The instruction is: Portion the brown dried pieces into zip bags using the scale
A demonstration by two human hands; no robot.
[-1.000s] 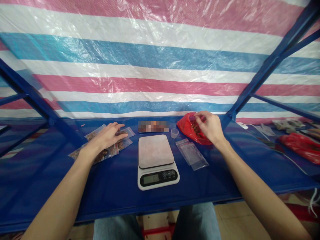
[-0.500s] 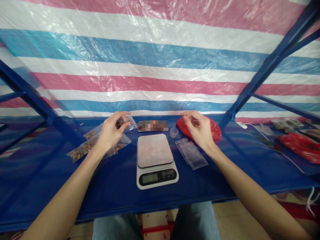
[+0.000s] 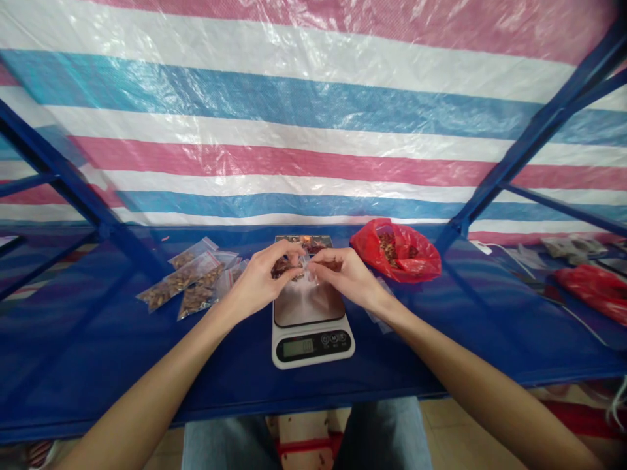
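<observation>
Above the scale's plate, my left hand (image 3: 269,277) is closed on a small clear zip bag (image 3: 289,269) with dark brown bits in it. My right hand (image 3: 345,274) pinches the other side of the bag's mouth. Below them sits the white kitchen scale (image 3: 313,352), its display reading 0.0. To the left of my left hand lie several filled zip bags (image 3: 189,281) of brown pieces. Beyond my right hand stands an open red plastic bag (image 3: 416,264) with brown-red bits inside. My right wrist partly covers some flat clear bags (image 3: 379,320).
A flat dark phone-like object (image 3: 318,243) lies behind the scale, partly hidden by my hands. Blue frame bars (image 3: 519,143) rise on both sides. A striped plastic sheet (image 3: 294,156) hangs at the back. Another red bag (image 3: 595,290) lies far right.
My left hand has carried the small filled bag from the left pile over the scale. My right hand has come from the red bag to the same zip bag. The small cup is now hidden.
</observation>
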